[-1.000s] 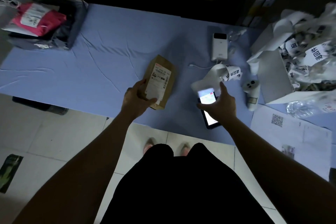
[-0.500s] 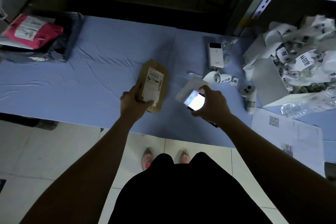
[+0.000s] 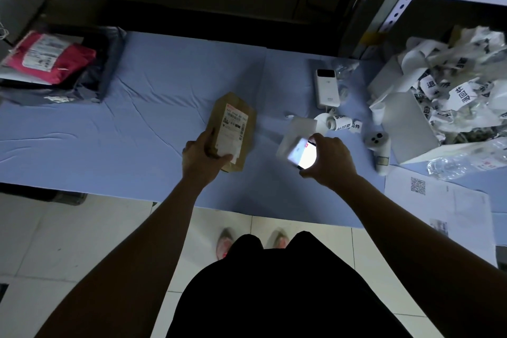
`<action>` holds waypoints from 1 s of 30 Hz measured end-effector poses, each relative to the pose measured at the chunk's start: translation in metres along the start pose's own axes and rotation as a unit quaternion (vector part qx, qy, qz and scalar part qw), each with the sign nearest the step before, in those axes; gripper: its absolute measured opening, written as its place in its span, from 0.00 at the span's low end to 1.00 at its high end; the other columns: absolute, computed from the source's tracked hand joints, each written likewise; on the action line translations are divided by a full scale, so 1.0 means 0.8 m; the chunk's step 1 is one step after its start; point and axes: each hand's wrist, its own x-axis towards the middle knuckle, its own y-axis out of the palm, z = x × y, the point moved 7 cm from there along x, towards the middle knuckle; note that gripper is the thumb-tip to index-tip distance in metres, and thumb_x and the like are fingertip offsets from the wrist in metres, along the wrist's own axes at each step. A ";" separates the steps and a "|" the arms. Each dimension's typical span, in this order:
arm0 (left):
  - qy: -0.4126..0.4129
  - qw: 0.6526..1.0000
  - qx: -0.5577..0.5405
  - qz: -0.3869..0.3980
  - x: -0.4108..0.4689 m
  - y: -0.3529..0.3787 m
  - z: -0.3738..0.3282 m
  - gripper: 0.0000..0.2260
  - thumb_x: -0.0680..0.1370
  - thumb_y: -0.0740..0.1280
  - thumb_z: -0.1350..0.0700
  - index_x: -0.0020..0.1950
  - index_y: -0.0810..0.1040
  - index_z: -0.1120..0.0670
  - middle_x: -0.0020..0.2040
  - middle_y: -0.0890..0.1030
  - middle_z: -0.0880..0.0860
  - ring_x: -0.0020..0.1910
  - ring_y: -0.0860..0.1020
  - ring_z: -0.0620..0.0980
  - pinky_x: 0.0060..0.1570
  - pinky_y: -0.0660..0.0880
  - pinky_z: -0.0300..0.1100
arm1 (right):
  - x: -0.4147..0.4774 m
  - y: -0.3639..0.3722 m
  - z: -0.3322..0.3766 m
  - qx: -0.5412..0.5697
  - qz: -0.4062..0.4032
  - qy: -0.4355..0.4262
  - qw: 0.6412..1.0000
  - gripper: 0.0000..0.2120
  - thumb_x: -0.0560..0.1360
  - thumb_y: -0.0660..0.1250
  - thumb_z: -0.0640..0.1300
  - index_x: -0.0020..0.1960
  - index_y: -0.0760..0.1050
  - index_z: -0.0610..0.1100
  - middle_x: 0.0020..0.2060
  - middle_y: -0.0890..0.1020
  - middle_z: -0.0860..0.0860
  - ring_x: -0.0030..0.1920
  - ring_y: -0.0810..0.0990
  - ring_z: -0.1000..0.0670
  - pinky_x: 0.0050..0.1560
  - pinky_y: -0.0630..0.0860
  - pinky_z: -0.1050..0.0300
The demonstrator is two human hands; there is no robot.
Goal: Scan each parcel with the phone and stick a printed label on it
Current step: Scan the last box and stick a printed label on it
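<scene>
A brown paper parcel with a white shipping label lies tilted over the blue table. My left hand grips its near end, thumb on the label. To its right, my right hand holds the phone above the table, its screen lit. A blank white label strip hangs by the phone's far side. A roll of printed labels lies just behind, next to a white label printer.
Red and grey parcels are stacked at the table's far left. At the right stand a white box full of crumpled label backing, a white handheld scanner, a plastic bottle and printed sheets. Metal shelving rises behind.
My right hand picked the phone up off the table and brought it left, closer to the parcel. My left hand has kept its grip on the parcel.
</scene>
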 end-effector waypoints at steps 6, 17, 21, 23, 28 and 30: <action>-0.024 0.997 -0.050 0.055 0.002 0.015 -0.004 0.37 0.71 0.78 0.44 0.75 0.64 0.46 0.62 0.81 0.54 0.60 0.79 0.57 0.58 0.80 0.56 | -0.002 0.030 -0.064 0.069 -0.007 0.097 0.993 0.37 0.60 0.83 0.52 0.65 0.75 0.41 0.53 0.84 0.44 0.54 0.81 0.41 0.44 0.70 0.57; 0.064 0.972 0.220 -0.047 -0.001 0.074 -0.123 0.27 0.74 0.68 0.43 0.68 0.74 0.57 0.64 0.75 0.61 0.61 0.74 0.63 0.57 0.72 0.53 | -0.005 0.083 -0.145 0.111 0.009 0.164 0.980 0.39 0.63 0.84 0.50 0.67 0.71 0.38 0.60 0.77 0.40 0.61 0.75 0.39 0.56 0.74 0.48; 0.045 0.987 -0.005 0.153 -0.009 0.167 -0.166 0.30 0.75 0.73 0.43 0.72 0.73 0.56 0.69 0.75 0.56 0.67 0.74 0.54 0.65 0.69 0.44 | 0.000 0.084 -0.153 0.113 0.007 0.168 0.979 0.39 0.64 0.83 0.53 0.67 0.71 0.39 0.61 0.74 0.40 0.62 0.74 0.39 0.58 0.74 0.46; 0.018 0.979 -0.039 0.197 -0.012 0.197 -0.180 0.34 0.73 0.75 0.43 0.74 0.70 0.54 0.68 0.76 0.53 0.66 0.75 0.51 0.63 0.72 0.46 | 0.003 0.078 -0.151 0.095 -0.002 0.156 0.983 0.38 0.65 0.82 0.57 0.68 0.73 0.42 0.63 0.73 0.42 0.65 0.72 0.40 0.61 0.71 0.46; -0.029 0.976 -0.108 0.186 -0.005 0.223 -0.188 0.20 0.70 0.80 0.58 0.59 0.82 0.60 0.54 0.82 0.57 0.52 0.80 0.53 0.44 0.80 0.37 | 0.019 0.057 -0.116 0.247 -0.043 0.033 0.968 0.20 0.69 0.80 0.50 0.57 0.83 0.42 0.58 0.80 0.45 0.61 0.78 0.44 0.62 0.72 0.52; -0.038 0.969 -0.185 0.162 -0.004 0.210 -0.197 0.14 0.70 0.80 0.62 0.53 0.84 0.58 0.49 0.83 0.57 0.48 0.80 0.52 0.40 0.80 0.37 | 0.024 0.051 -0.109 0.347 -0.031 0.037 0.936 0.19 0.70 0.78 0.43 0.60 0.82 0.42 0.56 0.82 0.46 0.56 0.82 0.48 0.59 0.78 0.51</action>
